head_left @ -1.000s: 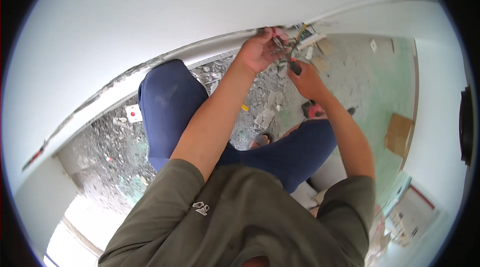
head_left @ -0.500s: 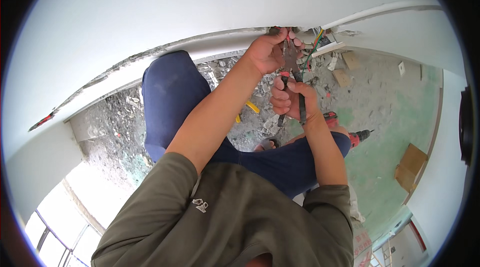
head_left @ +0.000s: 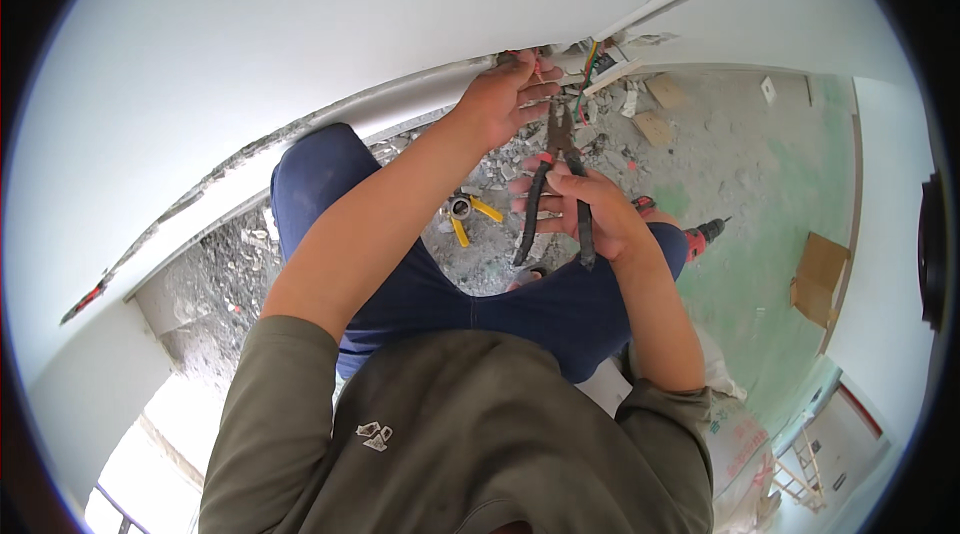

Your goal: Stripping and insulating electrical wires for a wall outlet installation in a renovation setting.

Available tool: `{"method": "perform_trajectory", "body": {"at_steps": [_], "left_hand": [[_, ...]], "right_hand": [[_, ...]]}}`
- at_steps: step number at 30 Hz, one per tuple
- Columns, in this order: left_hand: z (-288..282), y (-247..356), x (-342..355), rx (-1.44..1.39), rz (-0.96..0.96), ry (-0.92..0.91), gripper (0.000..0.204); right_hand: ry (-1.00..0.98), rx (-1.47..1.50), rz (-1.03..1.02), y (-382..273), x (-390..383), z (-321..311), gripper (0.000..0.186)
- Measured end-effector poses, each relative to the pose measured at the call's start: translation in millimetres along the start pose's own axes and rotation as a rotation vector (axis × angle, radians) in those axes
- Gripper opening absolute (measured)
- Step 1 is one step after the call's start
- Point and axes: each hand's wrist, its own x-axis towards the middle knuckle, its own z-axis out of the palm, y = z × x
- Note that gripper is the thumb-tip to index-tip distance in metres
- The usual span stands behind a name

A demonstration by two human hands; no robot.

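Note:
My left hand (head_left: 497, 102) reaches to the bottom edge of the white wall. Its thumb and forefinger close on a red wire (head_left: 539, 71), while the other fingers stretch out. Pliers (head_left: 562, 139) with black handles lie in my right hand (head_left: 603, 214), jaws pointing up toward the wall. Their handles are spread apart, and the thumb bears on one while my fingers extend behind. The jaws are apart from the red wire. Right of my left hand, green, yellow and red wires (head_left: 589, 69) hang beside a white trim piece (head_left: 612, 77).
Broken rubble (head_left: 500, 169) covers the floor along the wall. A yellow-handled tool (head_left: 470, 208) lies between my knees. By my right knee is a red and black cordless drill (head_left: 706, 234). Cardboard (head_left: 822, 279) rests at the right wall; a printed sack (head_left: 735, 449) sits behind me.
The pliers have come away from the red wire and their handles have opened wider. My right-hand fingers have loosened. The view has shifted, showing more of the yellow-handled tool.

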Motion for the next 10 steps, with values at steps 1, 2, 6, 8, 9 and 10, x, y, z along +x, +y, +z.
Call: {"method": "perform_trajectory", "body": {"at_steps": [1, 2, 6, 8, 9, 10], "left_hand": [[-1, -2, 0, 0.034, 0.040, 0.022, 0.029], [-1, -4, 0, 0.066, 0.080, 0.044, 0.029], [-2, -9, 5, 0.065, 0.128, 0.070, 0.030], [-4, -10, 8, 0.026, 0.178, 0.013, 0.030], [-5, -11, 8, 0.014, 0.171, 0.010, 0.028], [-5, -11, 8, 0.004, 0.161, 0.006, 0.026]], "right_hand": [[0.038, -0.011, 0.028, -3, -1, 7, 0.040], [0.053, -0.007, 0.020, -7, -1, 11, 0.040], [0.062, -0.088, 0.099, -23, 1, 25, 0.050], [0.070, -0.108, 0.134, -28, 4, 30, 0.050], [0.089, -0.132, 0.142, -31, 5, 31, 0.053], [0.109, -0.155, 0.150, -32, 5, 30, 0.056]]}}
